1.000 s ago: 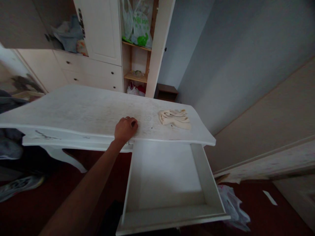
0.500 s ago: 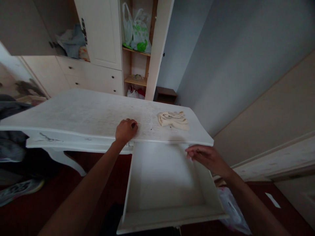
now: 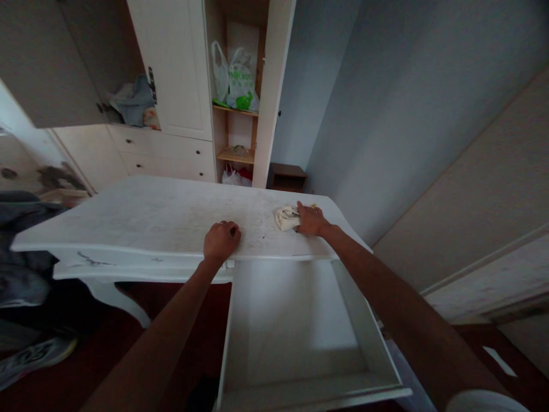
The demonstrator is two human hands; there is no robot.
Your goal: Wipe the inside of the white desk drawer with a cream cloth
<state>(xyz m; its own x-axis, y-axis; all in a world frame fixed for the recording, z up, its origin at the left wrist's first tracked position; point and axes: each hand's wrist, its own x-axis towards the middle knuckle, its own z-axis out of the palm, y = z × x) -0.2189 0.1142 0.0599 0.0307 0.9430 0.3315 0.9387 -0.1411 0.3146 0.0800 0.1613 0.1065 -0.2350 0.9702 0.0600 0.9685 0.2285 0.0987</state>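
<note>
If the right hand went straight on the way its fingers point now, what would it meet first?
The folded cream cloth on the white tabletop. The right hand covers part of it and seems to touch it, though depth is hard to judge.

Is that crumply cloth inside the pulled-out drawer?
No, the cloth lies on top of the white desk, with the right hand on it, above the drawer.
</note>
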